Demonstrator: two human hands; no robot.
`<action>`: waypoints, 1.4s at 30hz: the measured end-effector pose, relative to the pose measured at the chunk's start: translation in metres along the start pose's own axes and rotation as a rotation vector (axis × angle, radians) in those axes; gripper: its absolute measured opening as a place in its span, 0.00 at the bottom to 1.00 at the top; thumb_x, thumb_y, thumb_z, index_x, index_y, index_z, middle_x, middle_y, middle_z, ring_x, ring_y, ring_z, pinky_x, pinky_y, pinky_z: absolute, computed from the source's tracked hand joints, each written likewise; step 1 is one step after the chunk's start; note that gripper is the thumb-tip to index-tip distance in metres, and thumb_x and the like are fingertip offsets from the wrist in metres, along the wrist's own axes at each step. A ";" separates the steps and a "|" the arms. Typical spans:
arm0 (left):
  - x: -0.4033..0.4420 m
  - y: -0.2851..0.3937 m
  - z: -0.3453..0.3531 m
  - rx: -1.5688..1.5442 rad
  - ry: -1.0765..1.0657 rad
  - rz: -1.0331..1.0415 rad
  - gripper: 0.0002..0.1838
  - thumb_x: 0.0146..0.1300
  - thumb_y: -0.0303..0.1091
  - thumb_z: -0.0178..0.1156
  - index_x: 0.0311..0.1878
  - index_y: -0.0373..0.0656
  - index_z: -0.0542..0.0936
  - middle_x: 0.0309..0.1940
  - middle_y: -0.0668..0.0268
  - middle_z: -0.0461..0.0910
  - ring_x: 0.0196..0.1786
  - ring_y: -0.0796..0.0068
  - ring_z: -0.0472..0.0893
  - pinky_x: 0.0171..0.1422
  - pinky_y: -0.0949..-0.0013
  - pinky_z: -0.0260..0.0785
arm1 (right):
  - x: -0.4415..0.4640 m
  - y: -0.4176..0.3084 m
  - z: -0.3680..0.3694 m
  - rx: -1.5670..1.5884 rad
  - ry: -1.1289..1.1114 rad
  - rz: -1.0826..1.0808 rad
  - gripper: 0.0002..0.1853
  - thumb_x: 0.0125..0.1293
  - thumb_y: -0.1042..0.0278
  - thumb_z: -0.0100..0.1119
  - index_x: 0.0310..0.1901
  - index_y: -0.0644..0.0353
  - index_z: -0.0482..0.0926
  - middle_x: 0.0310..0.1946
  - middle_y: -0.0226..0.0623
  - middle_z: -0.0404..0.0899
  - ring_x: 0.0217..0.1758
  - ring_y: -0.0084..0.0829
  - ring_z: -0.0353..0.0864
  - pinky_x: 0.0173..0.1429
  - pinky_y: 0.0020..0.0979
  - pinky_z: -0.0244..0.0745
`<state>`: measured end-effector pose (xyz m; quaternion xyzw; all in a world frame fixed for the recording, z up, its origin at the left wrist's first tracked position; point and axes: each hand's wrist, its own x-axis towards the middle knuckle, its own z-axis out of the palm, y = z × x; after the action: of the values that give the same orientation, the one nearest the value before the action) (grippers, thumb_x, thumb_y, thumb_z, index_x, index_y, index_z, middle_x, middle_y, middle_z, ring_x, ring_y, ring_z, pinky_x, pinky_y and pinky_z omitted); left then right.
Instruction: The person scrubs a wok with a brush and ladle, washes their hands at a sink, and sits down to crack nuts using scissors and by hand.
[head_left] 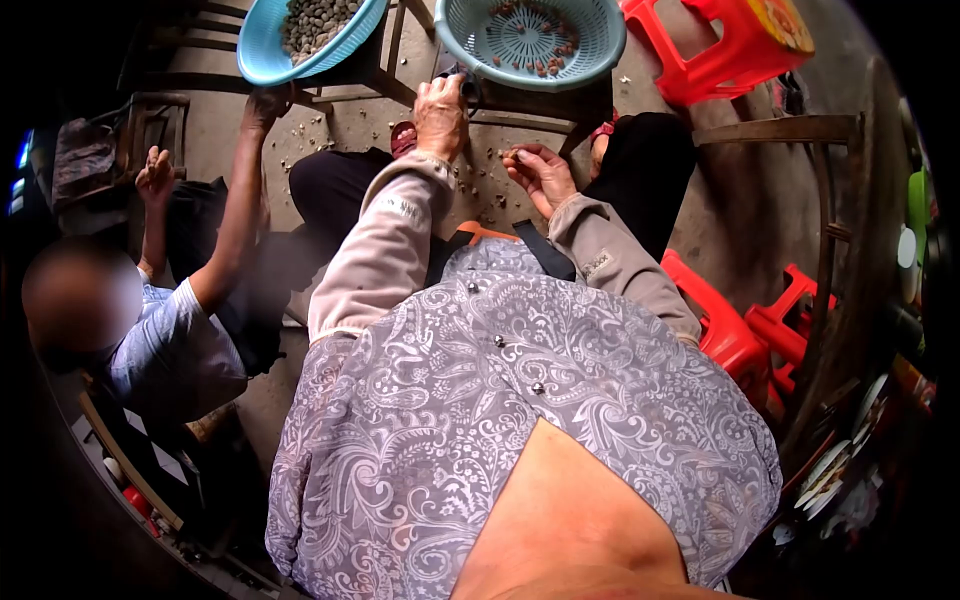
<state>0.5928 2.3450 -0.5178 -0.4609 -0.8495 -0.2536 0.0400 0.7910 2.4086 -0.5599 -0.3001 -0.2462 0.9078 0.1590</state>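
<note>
My left hand (441, 115) is closed round a dark tool (469, 92), just below the rim of a pale blue basket (610, 62). The tool is mostly hidden by the hand and the basket edge. Small reddish-brown pieces lie scattered in that basket. To the right, my right hand (541, 176) pinches a small brownish piece (512, 155) between thumb and fingertips, above the floor. At the upper left, a bright blue basin (262, 62) holds a heap of grey-brown nuts or seeds (315, 28).
A co-worker (175, 330) sits at the left, one hand (268, 103) under the blue basin. Wooden chairs and stools bear the basins. Shell bits (370, 130) litter the floor. Red plastic stools (690, 60) stand at the upper and lower right; a wooden chair (850, 130) is at the right.
</note>
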 end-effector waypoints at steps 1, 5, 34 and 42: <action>-0.009 0.013 -0.009 -0.160 0.025 -0.034 0.10 0.60 0.25 0.55 0.46 0.42 0.76 0.38 0.59 0.79 0.41 0.61 0.78 0.47 0.63 0.71 | 0.000 0.001 -0.001 -0.011 0.010 -0.003 0.06 0.65 0.75 0.55 0.42 0.60 0.78 0.39 0.37 0.81 0.42 0.29 0.83 0.46 0.26 0.81; -0.063 0.041 -0.017 -0.667 -0.267 -0.158 0.07 0.62 0.31 0.60 0.39 0.37 0.77 0.29 0.62 0.82 0.29 0.77 0.80 0.33 0.73 0.72 | 0.000 0.002 -0.003 -0.096 0.046 -0.021 0.07 0.64 0.74 0.56 0.43 0.60 0.79 0.38 0.35 0.82 0.40 0.27 0.83 0.46 0.26 0.80; -0.105 0.037 0.001 -1.068 -0.289 -0.560 0.05 0.63 0.31 0.55 0.35 0.39 0.75 0.21 0.71 0.75 0.18 0.87 0.68 0.20 0.82 0.58 | -0.008 0.007 0.013 -0.432 -0.083 -0.131 0.08 0.62 0.73 0.60 0.41 0.65 0.81 0.36 0.35 0.82 0.38 0.24 0.82 0.47 0.25 0.78; -0.106 0.042 -0.005 -1.007 -0.274 -0.491 0.06 0.66 0.32 0.56 0.36 0.39 0.74 0.22 0.71 0.75 0.19 0.88 0.68 0.20 0.82 0.58 | -0.006 0.009 0.010 -0.394 -0.097 -0.088 0.08 0.62 0.71 0.60 0.42 0.63 0.81 0.38 0.34 0.82 0.40 0.25 0.81 0.48 0.25 0.78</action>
<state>0.6866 2.2806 -0.5285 -0.2412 -0.7035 -0.5667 -0.3546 0.7879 2.3952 -0.5544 -0.2704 -0.4390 0.8477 0.1249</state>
